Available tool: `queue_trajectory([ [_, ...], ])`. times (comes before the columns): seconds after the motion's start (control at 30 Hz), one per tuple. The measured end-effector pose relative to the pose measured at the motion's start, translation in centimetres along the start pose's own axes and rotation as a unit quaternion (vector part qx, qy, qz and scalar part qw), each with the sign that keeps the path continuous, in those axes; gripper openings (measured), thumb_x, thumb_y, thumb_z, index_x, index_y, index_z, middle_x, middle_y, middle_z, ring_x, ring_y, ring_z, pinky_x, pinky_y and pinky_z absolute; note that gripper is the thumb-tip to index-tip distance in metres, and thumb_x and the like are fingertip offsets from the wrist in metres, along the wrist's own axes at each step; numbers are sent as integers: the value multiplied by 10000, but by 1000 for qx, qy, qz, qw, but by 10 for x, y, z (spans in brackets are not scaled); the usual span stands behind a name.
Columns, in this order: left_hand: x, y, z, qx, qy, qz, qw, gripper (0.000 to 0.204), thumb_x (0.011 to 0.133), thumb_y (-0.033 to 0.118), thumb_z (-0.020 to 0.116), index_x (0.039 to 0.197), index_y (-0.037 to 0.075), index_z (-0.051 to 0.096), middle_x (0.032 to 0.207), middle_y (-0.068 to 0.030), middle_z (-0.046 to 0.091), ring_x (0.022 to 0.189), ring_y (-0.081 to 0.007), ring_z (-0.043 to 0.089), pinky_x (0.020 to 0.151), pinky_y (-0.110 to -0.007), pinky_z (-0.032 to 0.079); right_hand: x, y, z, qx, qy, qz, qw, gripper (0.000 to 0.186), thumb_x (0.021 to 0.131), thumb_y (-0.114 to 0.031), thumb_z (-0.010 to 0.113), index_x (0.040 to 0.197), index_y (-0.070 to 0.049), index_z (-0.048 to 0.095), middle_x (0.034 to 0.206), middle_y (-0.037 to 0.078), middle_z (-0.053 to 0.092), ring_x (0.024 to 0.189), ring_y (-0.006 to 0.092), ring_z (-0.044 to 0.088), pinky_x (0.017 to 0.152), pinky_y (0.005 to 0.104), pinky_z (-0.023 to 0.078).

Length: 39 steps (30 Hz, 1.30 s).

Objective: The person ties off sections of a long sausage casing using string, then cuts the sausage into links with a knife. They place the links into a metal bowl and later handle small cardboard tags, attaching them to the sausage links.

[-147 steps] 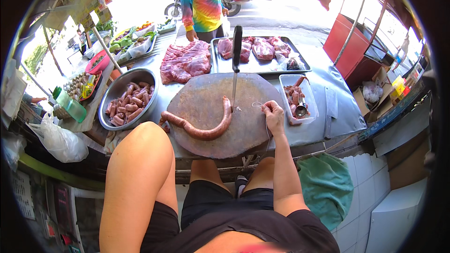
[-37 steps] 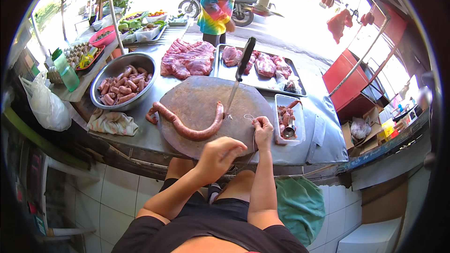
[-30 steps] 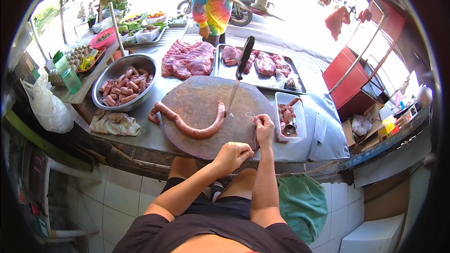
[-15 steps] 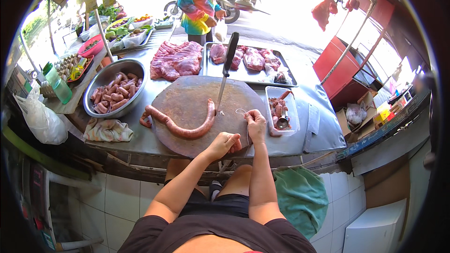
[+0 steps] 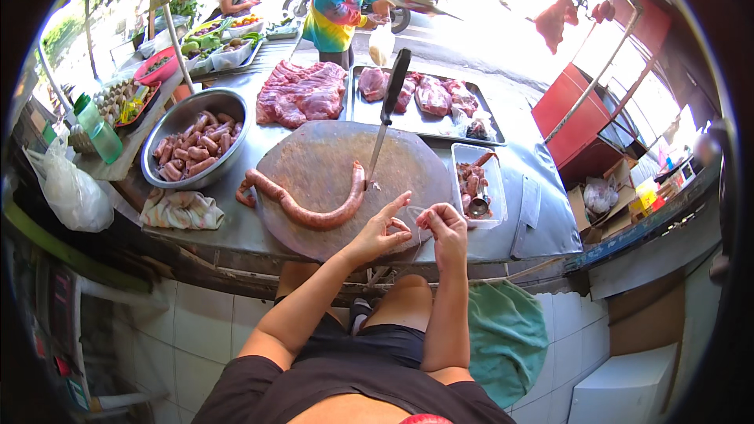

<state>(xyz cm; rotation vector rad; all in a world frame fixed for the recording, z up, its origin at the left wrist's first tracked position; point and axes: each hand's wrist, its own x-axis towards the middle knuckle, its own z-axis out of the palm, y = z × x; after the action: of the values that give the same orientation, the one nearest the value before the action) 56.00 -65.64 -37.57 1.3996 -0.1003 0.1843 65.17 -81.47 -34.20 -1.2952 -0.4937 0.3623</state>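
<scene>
left hand point(image 5: 378, 233) now up beside right hand point(image 5: 441, 224), both pinching thin string point(image 5: 410, 212) over round chopping board point(image 5: 314, 173)

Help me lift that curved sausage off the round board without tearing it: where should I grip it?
Probably at the bottom of the sausage's bend, from the person's near side. It lies in a U on the chopping board, both ends pointing away, so the middle balances them.

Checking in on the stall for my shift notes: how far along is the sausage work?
Done: a bowl full of short links. In hand: left hand and right hand pinch something thin, perhaps string, over the chopping block. Left: the long sausage, uncut, knife stuck beside it.
</scene>
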Motion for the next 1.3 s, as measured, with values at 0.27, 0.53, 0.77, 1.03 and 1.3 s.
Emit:
queue_trajectory([
  [0.27,-8,2,-2,11,20,-14,1000,261,910,147,730,1091,-36,684,939,-49,689,895,-98,618,801,-271,515,-21,1,29,-116,-52,51,991,70,948,-42,643,931,27,647,847,68,698,801,111,647,759,244,519],
  [0.53,-6,7,-4,-24,63,-40,997,150,913,154,732,950,9,736,737,15,656,622,-41,521,541,-206,391,-25,-5,11,0,10,24,1000,76,974,-42,604,940,15,640,863,112,707,801,138,652,760,255,516],
  [0.77,-5,5,-13,-124,1,-70,990,177,914,165,718,942,-10,720,724,-9,643,624,-64,535,546,-209,395,-24,1,15,230,-61,55,970,76,976,-80,620,957,-8,604,821,98,641,791,206,621,797,320,508],
  [1.03,-8,9,-21,-402,-32,-19,915,104,943,123,657,956,25,688,997,-107,674,939,-218,622,970,-376,465,-28,2,7,228,-120,127,958,135,967,-128,657,1008,-3,623,770,51,622,643,133,570,611,248,475],
  [1.3,-8,4,-25,-311,-72,-95,943,146,930,156,695,939,11,678,699,1,573,619,-82,499,563,-221,375,-33,0,11,0,-166,145,975,134,935,-105,676,945,27,701,775,43,669,680,102,606,648,227,492],
])
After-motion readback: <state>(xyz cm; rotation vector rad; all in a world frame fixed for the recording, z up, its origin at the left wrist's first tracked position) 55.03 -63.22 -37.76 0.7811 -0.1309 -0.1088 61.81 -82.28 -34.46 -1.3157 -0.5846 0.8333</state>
